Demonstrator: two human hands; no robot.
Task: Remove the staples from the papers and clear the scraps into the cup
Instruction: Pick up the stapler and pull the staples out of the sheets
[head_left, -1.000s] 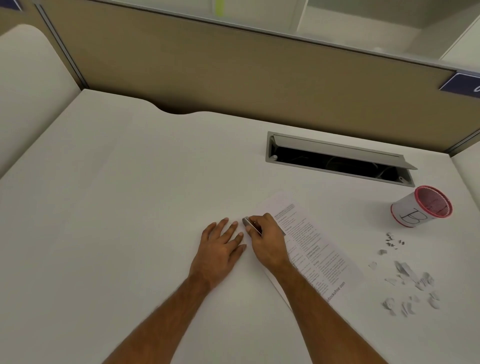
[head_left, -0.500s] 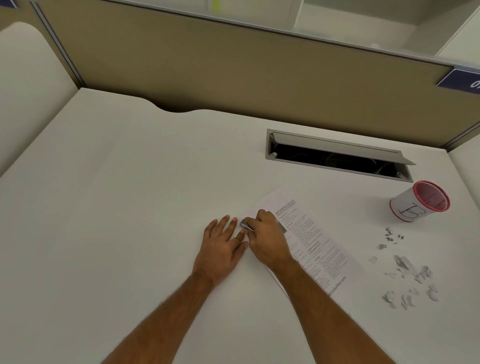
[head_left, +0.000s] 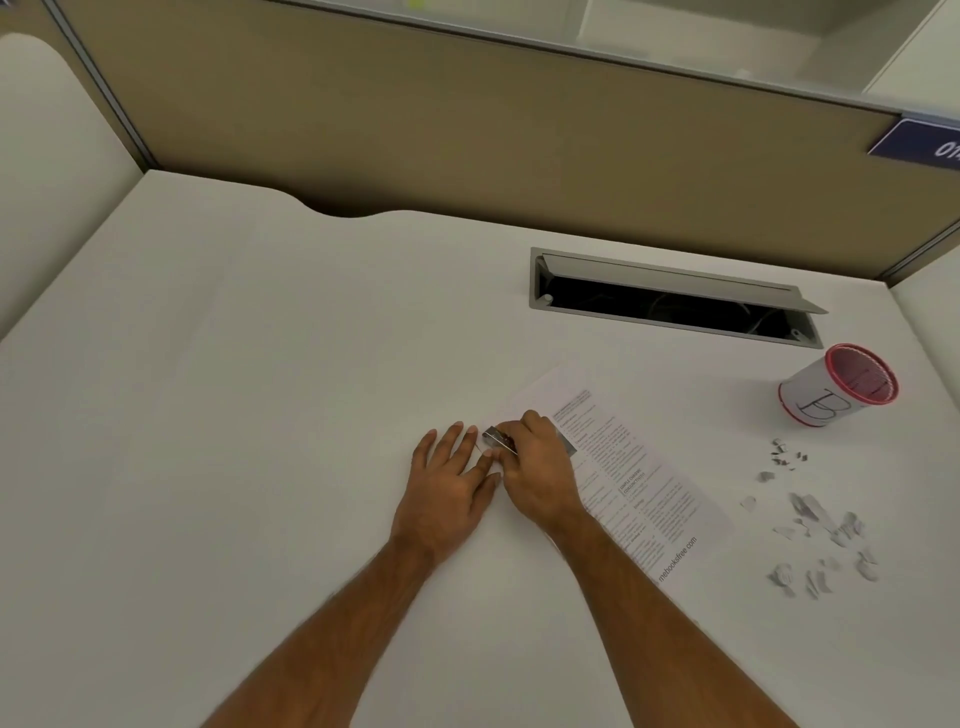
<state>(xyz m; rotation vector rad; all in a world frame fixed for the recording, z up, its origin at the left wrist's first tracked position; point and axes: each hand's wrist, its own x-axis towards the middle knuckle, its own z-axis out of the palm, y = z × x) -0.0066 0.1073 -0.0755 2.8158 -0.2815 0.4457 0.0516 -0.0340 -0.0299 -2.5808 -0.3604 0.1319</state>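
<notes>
A printed paper (head_left: 631, 467) lies slantwise on the white desk (head_left: 260, 415). My right hand (head_left: 535, 467) grips a small metal staple remover (head_left: 498, 439) at the paper's left edge. My left hand (head_left: 449, 478) lies flat beside it, fingers straight, pressing down next to the tool's tip. The staple itself is hidden. A white cup (head_left: 836, 384) with a red rim and the letter B stands at the right. Paper scraps (head_left: 821, 530) and small staples (head_left: 787, 454) are scattered below the cup.
An open cable hatch (head_left: 675, 301) is sunk into the desk behind the paper. A tan partition wall (head_left: 467, 130) closes off the back. The desk's right edge runs close to the cup.
My right hand with the staple remover has shifted slightly left, closer against my left fingers. The left hand has stayed flat in place.
</notes>
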